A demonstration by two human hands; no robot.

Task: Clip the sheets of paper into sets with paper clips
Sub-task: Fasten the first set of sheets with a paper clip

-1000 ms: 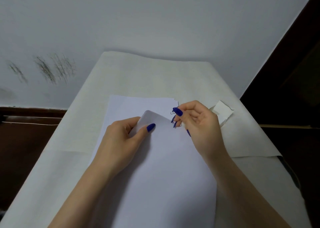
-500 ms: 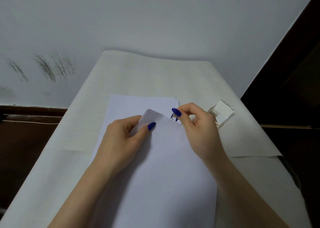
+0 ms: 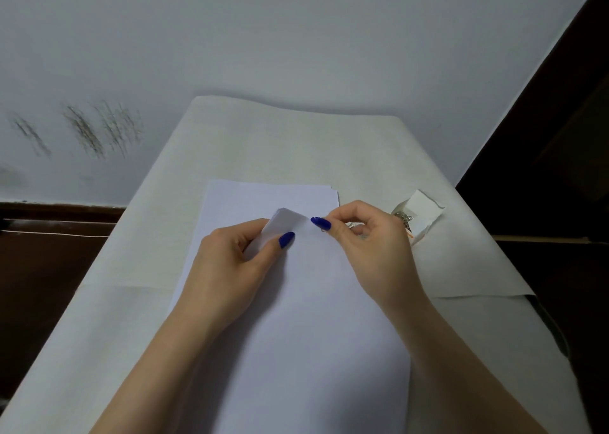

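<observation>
- A set of sheets (image 3: 296,301) was seen lifted at its far edge off the paper stack (image 3: 263,196), which lay flat on the white-covered table (image 3: 296,143).
- A paper clip (image 3: 324,230) was barely visible at that lifted edge, under the right thumb; how far it was seated could not be told.
- The right hand (image 3: 369,242) was closed in a pinch on the clip and the edge of the set.
- The left hand (image 3: 230,262) was closed on the upturned far-left corner of the set, thumb on top.
- Judgement: the clip is best pushed straight onto the edge while the left grip keeps the sheets aligned; a skewed push may crease the corner.
- An open clip box (image 3: 418,216) lay just beyond the right hand, apart from the stack.
</observation>
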